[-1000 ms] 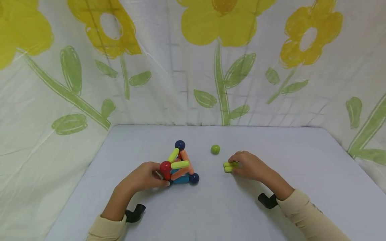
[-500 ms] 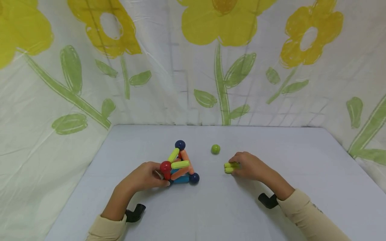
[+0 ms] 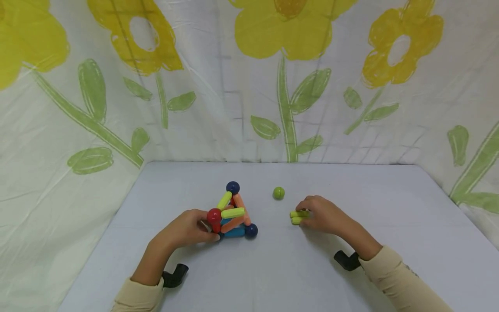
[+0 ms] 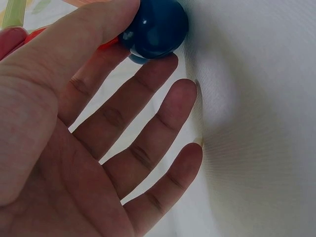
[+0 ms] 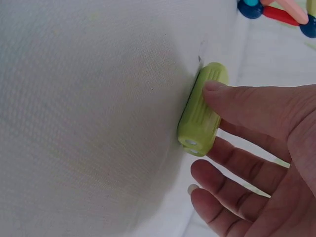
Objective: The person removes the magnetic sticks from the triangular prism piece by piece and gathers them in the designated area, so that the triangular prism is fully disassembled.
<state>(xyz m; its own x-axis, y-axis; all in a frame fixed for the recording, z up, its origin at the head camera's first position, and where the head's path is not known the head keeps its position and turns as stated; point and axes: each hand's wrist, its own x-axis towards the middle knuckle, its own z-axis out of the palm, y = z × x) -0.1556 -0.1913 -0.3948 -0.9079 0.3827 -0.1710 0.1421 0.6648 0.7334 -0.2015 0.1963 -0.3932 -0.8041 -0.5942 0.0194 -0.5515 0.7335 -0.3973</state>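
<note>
Ball-and-rod model (image 3: 232, 224) and two lime-green rods (image 3: 298, 214) sit before a pale cloth (image 3: 212, 112) painted with yellow flowers, which fills the background. Below it spreads a white table (image 3: 269, 277), with the model left of its middle and the pair of rods to the right. Two beige sleeves (image 3: 401, 277) show at the near edge, a black fitting (image 3: 175, 276) jutting out beside each wrist. The left hand (image 3: 191, 228) grips the model at its near left corner; the right hand (image 3: 322, 216) pinches the two rods together between thumb and fingers (whether they are lifted at all, I cannot tell). Lime, orange, blue and red rods make up the model, joined by red and dark blue balls. The pinched pair lie side by side, touching, with pale discs in their ends. At the gripped corner, a dark blue ball (image 4: 155, 29) is caught between left thumb and forefinger, the other fingers spread. One green ball (image 3: 278, 193) rests on the table, beyond the rods and apart from both hands.
</note>
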